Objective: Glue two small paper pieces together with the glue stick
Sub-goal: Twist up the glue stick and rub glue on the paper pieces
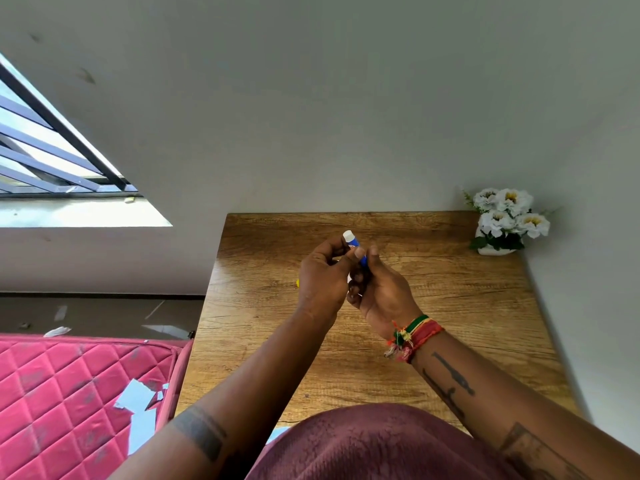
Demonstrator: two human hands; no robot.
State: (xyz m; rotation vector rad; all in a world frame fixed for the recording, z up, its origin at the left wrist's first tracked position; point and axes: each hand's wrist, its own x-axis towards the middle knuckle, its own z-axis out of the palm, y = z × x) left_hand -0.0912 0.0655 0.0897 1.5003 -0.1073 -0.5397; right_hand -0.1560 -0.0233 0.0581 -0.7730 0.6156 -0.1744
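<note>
From my remote seat I see both hands raised together above the middle of the wooden counter point(450, 306); the glue stick point(354, 244) sits between them, tilted, its white end pointing up and away toward the wall and its blue barrel running down into the fingers; the left hand point(322, 278) has its grip curled round the barrel from the left, thumb and fingertips closed on it just below the white end; the right hand point(381, 292) has its grip curled as well, fingers folded in against the lower part of the barrel, thumb up beside the blue section, so both grips are closed on the stick and touching each other; I cannot tell whether the white end is a cap or bare glue; a small yellow thing point(298, 283) peeks out at the left edge of the left hand, low on the counter, too hidden to name; a sliver of white shows between the two hands, and I cannot say whether it is one of the paper pieces; a woven red, green and yellow bracelet point(414, 336) circles the right wrist; a white pot of white flowers point(505, 220) stands at the counter's far right corner against the wall; left of the counter lies a pink quilted mattress point(69, 386) with pale paper scraps point(135, 398) on it.
</note>
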